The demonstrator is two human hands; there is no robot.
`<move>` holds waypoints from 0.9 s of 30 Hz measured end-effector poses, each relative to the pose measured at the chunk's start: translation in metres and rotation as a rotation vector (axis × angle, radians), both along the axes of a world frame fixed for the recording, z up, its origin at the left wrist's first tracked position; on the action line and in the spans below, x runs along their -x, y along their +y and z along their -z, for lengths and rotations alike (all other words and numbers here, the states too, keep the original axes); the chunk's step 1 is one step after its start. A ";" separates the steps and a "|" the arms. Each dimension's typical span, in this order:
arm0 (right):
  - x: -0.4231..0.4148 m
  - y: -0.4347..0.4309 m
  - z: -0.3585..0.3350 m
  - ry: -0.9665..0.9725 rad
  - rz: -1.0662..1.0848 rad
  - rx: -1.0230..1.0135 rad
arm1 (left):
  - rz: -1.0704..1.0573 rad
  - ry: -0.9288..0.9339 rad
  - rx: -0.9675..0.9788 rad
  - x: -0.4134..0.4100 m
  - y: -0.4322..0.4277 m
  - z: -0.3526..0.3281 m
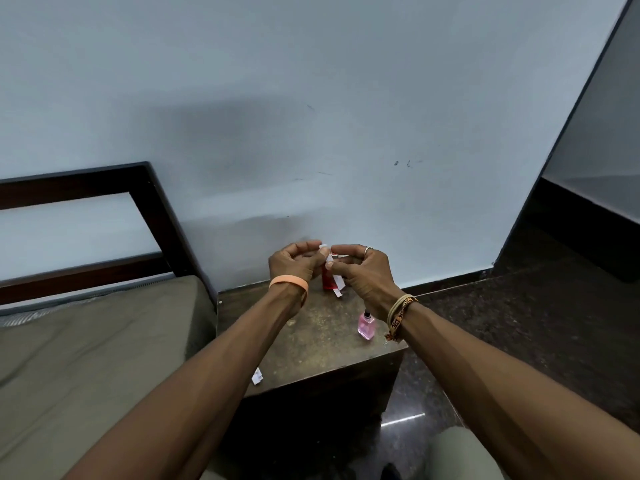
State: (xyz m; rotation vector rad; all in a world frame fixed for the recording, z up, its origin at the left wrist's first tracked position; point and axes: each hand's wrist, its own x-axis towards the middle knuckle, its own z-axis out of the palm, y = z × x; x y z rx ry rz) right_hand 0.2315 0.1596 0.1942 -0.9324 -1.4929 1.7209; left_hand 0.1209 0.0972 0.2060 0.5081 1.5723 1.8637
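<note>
Both my hands are raised over the back of a small wooden bedside table point(311, 344). Between them is a small red bottle point(327, 279) with a white paper strip point(337, 289) hanging beside it. My left hand point(294, 263) pinches the top of the white strip with thumb and fingers. My right hand point(360, 271), with a ring on one finger, curls its fingers round the bottle and the strip from the right. A pink perfume bottle point(366, 325) with a dark sprayer stands on the table under my right wrist.
A small white paper scrap point(257, 376) lies at the table's front left edge. A bed with a grey-brown mattress point(86, 358) and dark wooden headboard point(152, 202) stands at the left. Pale wall behind, dark speckled floor point(502, 323) at the right.
</note>
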 end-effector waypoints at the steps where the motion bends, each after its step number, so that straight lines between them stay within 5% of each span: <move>1: 0.000 -0.002 -0.002 0.015 0.000 0.011 | -0.006 -0.022 0.002 -0.001 -0.002 -0.003; 7: 0.001 -0.004 -0.005 0.097 0.005 0.086 | 0.055 -0.153 0.013 0.004 -0.012 -0.016; 16: 0.005 -0.007 0.011 0.063 -0.081 0.123 | 0.042 0.054 0.132 0.009 -0.012 0.003; 23: -0.008 -0.012 0.059 -0.197 -0.156 0.198 | 0.044 -0.037 0.317 0.006 -0.013 0.070; 27: -0.025 -0.011 0.095 -0.426 -0.156 -0.085 | 0.056 -0.053 0.430 0.003 -0.011 0.115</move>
